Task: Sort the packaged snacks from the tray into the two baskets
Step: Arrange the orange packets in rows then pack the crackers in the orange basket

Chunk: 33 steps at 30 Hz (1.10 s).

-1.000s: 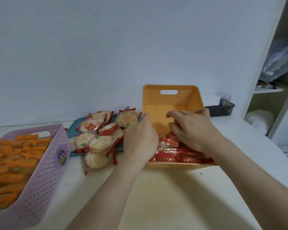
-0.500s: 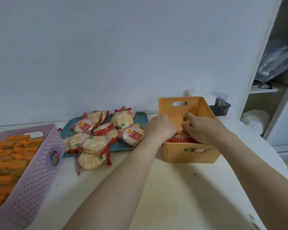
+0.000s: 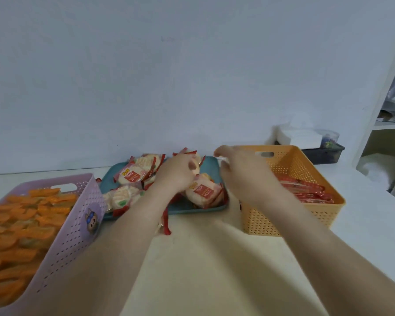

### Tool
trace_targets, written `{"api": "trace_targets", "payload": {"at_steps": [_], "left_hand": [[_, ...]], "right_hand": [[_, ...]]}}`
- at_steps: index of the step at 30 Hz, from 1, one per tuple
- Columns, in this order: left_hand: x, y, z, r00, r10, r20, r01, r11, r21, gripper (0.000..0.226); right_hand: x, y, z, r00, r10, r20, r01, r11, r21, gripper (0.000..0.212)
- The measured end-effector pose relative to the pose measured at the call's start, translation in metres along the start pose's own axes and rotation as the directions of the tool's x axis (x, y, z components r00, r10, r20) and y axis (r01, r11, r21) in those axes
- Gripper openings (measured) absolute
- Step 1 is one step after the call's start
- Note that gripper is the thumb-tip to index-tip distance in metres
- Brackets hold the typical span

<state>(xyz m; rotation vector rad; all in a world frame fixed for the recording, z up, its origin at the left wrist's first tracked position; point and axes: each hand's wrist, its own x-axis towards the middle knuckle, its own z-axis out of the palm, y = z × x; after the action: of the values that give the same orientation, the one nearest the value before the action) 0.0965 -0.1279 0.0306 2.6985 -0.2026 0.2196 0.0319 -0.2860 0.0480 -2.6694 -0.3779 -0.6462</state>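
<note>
The left hand (image 3: 178, 174) curls its fingers down onto the snack packets (image 3: 203, 192) piled in the teal tray (image 3: 214, 209) on the desk (image 3: 203, 258), though I cannot tell if it grips one, while the right hand (image 3: 242, 172), blurred and loosely open, hovers between tray and orange basket (image 3: 306, 160).

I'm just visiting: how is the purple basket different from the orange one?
The purple basket is heaped nearly to its rim with orange-wrapped snacks; the orange basket holds only a low layer of red packs. The purple basket carries a cartoon sticker on its side; the orange basket shows none. Both are perforated plastic with a cut-out handle slot.
</note>
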Motion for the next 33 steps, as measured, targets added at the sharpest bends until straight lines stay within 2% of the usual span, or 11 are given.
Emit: {"api": "trace_targets", "payload": {"at_steps": [3,6,9,14,17,20,23,25,27,30,33], "left_hand": [[0.002,-0.03,0.015,0.98,-0.048,0.191,0.015,0.985,0.169,0.032],[0.013,-0.048,0.027,0.965,-0.06,0.254,0.014,0.984,0.179,0.049],[0.025,-0.054,0.027,0.943,-0.056,0.327,0.001,0.986,0.165,0.052],[0.03,-0.056,0.035,0.983,-0.103,0.15,0.069,0.974,0.216,0.023],[0.029,-0.053,0.026,0.991,-0.114,0.069,0.12,0.989,-0.092,0.017],[0.026,-0.044,-0.01,0.989,-0.131,-0.063,0.114,0.968,-0.225,0.022],[0.019,-0.04,-0.061,0.994,-0.108,-0.029,0.1,0.977,-0.188,0.028],[0.013,-0.043,-0.09,0.992,-0.084,0.096,0.102,0.974,-0.205,0.028],[0.003,-0.053,-0.114,0.982,-0.073,0.171,0.111,0.968,-0.225,0.025],[-0.015,-0.082,-0.14,0.987,-0.081,0.139,0.112,0.967,-0.229,0.021],[-0.033,-0.121,-0.16,0.988,-0.104,0.111,0.121,0.98,-0.159,0.016]], "right_hand": [[0.007,-0.03,0.044,0.979,0.021,0.201,-0.022,1.0,0.005,0.045],[0.009,-0.026,0.082,0.878,0.168,0.448,-0.111,0.982,-0.15,0.07],[0.008,-0.016,0.098,0.84,0.279,0.465,-0.211,0.958,-0.193,0.088],[0.012,-0.026,0.073,0.837,0.247,0.488,-0.185,0.967,-0.173,0.067],[0.015,-0.03,0.069,0.866,0.239,0.44,-0.22,0.971,-0.096,0.063],[0.019,-0.029,0.08,0.864,0.297,0.406,-0.274,0.955,-0.115,0.086],[0.035,-0.039,0.09,0.953,0.249,0.17,-0.282,0.937,0.206,0.106],[0.051,-0.053,0.084,0.97,0.206,0.128,-0.238,0.703,0.671,0.106],[0.064,-0.066,0.076,0.968,0.193,0.16,-0.233,0.45,0.862,0.094],[0.073,-0.091,0.074,0.988,0.128,0.092,-0.147,0.547,0.824,0.038],[0.073,-0.122,0.082,0.995,0.063,0.075,-0.098,0.568,0.817,0.023]]}}
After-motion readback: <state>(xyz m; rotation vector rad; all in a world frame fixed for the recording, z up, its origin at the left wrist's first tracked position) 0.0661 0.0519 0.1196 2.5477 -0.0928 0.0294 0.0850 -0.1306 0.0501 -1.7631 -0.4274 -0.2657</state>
